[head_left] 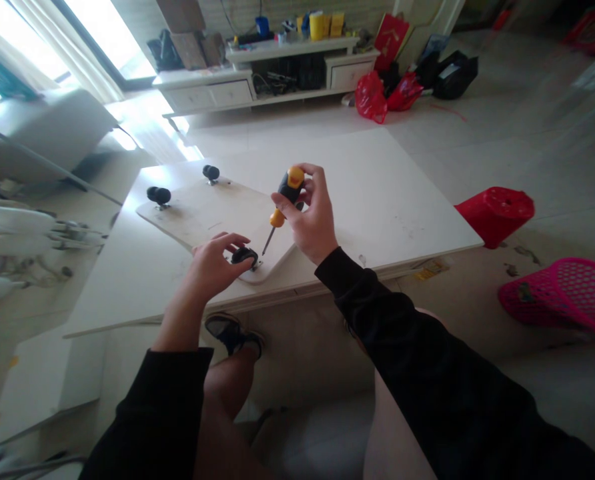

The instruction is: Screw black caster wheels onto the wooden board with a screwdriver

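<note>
My right hand (311,217) is wrapped round the black and orange handle of a screwdriver (283,201), whose tip points down at the plate of a black caster wheel (244,256). My left hand (216,261) grips that wheel, holding it on the near corner of a pale wooden board (202,212). Two more black caster wheels stand on the board's far side, one (159,196) at the left and one (211,173) further back.
The board lies on a low white table (387,193). A red stool (496,213) and a pink basket (562,295) sit on the floor to the right. A white TV cabinet (257,83) and red bags (377,97) stand at the back.
</note>
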A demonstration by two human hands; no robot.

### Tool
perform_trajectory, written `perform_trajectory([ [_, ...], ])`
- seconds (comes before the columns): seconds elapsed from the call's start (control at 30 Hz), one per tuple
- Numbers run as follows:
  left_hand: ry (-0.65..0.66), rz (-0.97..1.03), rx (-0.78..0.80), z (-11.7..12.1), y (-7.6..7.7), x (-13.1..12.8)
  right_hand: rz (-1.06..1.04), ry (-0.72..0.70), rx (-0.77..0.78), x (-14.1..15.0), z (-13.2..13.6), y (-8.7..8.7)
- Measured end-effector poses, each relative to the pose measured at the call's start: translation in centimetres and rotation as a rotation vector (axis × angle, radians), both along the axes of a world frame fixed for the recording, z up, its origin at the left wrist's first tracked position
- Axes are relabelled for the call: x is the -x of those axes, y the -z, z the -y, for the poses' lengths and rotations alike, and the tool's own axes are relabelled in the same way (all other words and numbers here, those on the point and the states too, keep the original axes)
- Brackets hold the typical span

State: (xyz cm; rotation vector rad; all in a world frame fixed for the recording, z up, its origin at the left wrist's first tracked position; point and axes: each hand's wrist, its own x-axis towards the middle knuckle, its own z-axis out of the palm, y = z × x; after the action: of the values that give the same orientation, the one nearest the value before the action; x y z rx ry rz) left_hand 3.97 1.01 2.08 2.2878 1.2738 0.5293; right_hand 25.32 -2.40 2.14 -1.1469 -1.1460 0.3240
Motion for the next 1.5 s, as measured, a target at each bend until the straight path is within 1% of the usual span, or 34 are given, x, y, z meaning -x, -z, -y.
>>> perform_trajectory([
  [0.6,0.005,-0.005,-0.013,0.1,0.1,0.1,-0.02,-0.071,0.022,0.9,-0.2,0.5],
  [0.8,0.009,-0.053,-0.009,0.2,-0.1,0.0,-0.033,-0.077,0.018,1.0,-0.3,0.7],
  [1.0,0.011,-0.094,-0.025,0.2,0.1,0.0,0.003,-0.081,0.043,1.2,-0.6,0.7],
  [1.2,0.03,-0.095,-0.042,0.2,0.1,0.0,0.065,-0.113,0.034,1.4,-0.3,0.2],
  [1.37,0.015,-0.111,-0.052,0.4,-0.1,-0.2,0.102,-0.155,0.025,1.8,0.2,-0.6],
  [1.5,0.018,-0.117,-0.053,0.3,0.1,-0.1,0.115,-0.195,0.033,2.0,0.3,-1.0],
])
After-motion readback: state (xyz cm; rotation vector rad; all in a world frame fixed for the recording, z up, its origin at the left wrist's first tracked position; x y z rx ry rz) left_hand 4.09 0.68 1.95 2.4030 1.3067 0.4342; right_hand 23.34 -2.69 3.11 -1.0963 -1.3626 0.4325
